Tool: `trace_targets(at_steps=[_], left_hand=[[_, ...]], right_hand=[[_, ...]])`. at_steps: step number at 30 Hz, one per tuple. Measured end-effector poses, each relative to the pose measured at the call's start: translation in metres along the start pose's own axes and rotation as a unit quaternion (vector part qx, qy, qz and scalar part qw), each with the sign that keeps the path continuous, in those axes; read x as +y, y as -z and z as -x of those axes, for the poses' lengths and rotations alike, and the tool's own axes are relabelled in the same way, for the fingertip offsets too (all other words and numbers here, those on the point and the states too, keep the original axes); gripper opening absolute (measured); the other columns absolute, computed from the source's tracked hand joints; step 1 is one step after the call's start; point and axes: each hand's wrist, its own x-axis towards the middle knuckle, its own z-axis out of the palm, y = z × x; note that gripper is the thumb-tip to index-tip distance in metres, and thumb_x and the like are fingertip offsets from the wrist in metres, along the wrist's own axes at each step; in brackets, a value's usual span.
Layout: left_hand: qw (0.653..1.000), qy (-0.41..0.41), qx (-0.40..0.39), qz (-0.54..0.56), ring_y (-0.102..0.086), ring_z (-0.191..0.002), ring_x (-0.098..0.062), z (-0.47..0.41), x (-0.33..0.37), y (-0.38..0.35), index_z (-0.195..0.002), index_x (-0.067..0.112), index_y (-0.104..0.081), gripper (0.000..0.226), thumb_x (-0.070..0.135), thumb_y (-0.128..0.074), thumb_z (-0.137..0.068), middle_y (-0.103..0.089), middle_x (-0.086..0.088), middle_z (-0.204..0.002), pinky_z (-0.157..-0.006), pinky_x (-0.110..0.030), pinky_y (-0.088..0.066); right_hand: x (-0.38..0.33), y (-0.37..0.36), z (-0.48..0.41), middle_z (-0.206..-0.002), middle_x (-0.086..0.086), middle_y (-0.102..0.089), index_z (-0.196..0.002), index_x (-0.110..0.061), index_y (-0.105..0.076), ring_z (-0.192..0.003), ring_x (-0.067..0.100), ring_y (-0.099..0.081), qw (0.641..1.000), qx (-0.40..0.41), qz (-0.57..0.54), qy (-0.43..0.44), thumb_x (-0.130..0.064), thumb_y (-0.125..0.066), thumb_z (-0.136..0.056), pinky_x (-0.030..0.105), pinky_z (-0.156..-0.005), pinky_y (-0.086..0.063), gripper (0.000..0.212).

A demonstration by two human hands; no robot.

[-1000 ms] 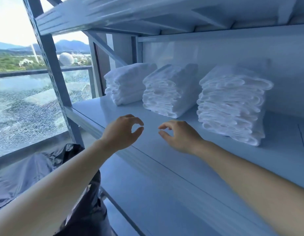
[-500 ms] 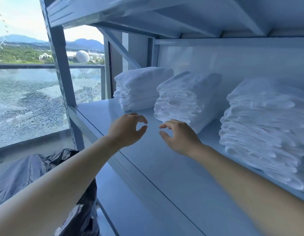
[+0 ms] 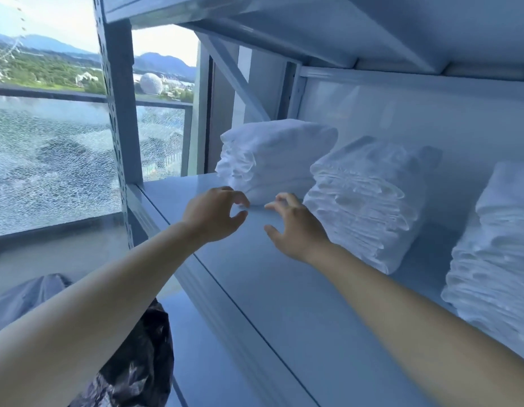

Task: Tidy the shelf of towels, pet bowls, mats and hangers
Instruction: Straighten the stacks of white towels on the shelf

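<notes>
**Both hands empty at the foot of the end towel stack**

I have nothing in either grip. The fingers (image 3: 237, 195) of my left hand (image 3: 213, 214) are bent into a loose hook. Thumb and forefinger curve toward each other with a gap between them and nothing inside it. My right hand (image 3: 296, 230) sits just beside it, fingers spread and half bent, palm down, also empty. Both hover low over the shelf (image 3: 284, 304); I cannot tell whether either brushes the board.

Just beyond the fingertips is the first towel stack (image 3: 272, 160), white and folded. Its bottom front edge is right at my left forefinger; whether it touches or stops just short, I cannot say. Off the back of my right hand stands the second towel stack (image 3: 363, 201), turned at an angle to the first. Well out to that side is the third towel stack (image 3: 495, 259). All three sit toward the rear of the board. Bowls, mats and hangers are not in this view.

Farther out, past my left wrist, are the shelf post (image 3: 116, 113) and a cracked window pane (image 3: 49, 171). Below my left forearm is a black bag (image 3: 137, 362).

My reading is that I am on the towel step, about to take the first stack from both sides. The next move calls for a hand low on each flank and an even squeeze so the folds do not slump. Then a slide or turn should square it with its neighbours.
</notes>
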Motion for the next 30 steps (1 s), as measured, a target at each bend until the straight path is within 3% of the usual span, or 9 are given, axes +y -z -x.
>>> trace_targets(at_steps=[6, 12, 18, 23, 30], left_hand=[[1.0, 0.006, -0.012, -0.005, -0.056, -0.104, -0.014, -0.036, -0.04, -0.012, -0.112, 0.035, -0.059, 0.025, 0.038, -0.053, -0.088, -0.057, 0.011, -0.12, -0.068, -0.027, -0.041], [0.999, -0.037, 0.007, -0.012, -0.04, -0.128, -0.024, -0.076, -0.068, -0.024, -0.14, 0.034, -0.035, 0.059, 0.033, -0.06, -0.086, -0.031, 0.003, -0.147, -0.08, -0.041, -0.051], [0.996, -0.083, 0.001, -0.043, -0.027, -0.138, -0.026, -0.112, -0.086, -0.044, -0.147, 0.041, -0.005, 0.092, 0.029, -0.068, -0.081, -0.008, 0.003, -0.157, -0.081, -0.042, -0.054], [0.994, -0.097, -0.021, 0.034, -0.046, -0.124, -0.027, -0.128, -0.093, -0.071, -0.141, 0.041, 0.014, 0.105, 0.021, -0.07, -0.081, -0.015, 0.001, -0.155, -0.086, -0.041, -0.05], [0.993, -0.103, -0.015, 0.06, -0.05, -0.119, -0.029, -0.15, -0.091, -0.092, -0.135, 0.049, 0.017, 0.106, 0.017, -0.069, -0.082, -0.013, 0.001, -0.155, -0.08, -0.042, -0.052]], right_hand=[[0.003, -0.022, -0.048, -0.145, -0.004, -0.031, -0.137, -0.02, -0.038, -0.127, 0.018, -0.04, 1.0, 0.001, -0.002, -0.018, -0.033, -0.055, -0.09, 0.031, -0.095, -0.041, 0.052], [0.002, -0.039, -0.089, -0.156, -0.001, 0.015, -0.148, -0.03, -0.006, -0.142, 0.025, -0.011, 0.994, 0.095, -0.001, -0.046, -0.029, -0.058, -0.088, 0.039, -0.099, -0.042, 0.08], [0.01, -0.05, -0.124, -0.153, -0.004, 0.025, -0.146, -0.04, 0.004, -0.143, 0.026, -0.005, 0.993, 0.099, 0.008, -0.071, -0.034, -0.062, -0.086, 0.041, -0.098, -0.044, 0.09], [0.019, -0.061, -0.14, -0.15, -0.009, 0.028, -0.145, -0.041, 0.003, -0.142, 0.023, -0.012, 0.99, 0.118, -0.002, -0.075, -0.035, -0.072, -0.078, 0.037, -0.094, -0.046, 0.101], [0.04, -0.068, -0.153, -0.152, -0.003, 0.026, -0.147, -0.036, 0.001, -0.142, 0.025, -0.017, 0.989, 0.128, -0.009, -0.079, -0.028, -0.071, -0.08, 0.035, -0.104, -0.039, 0.099]])
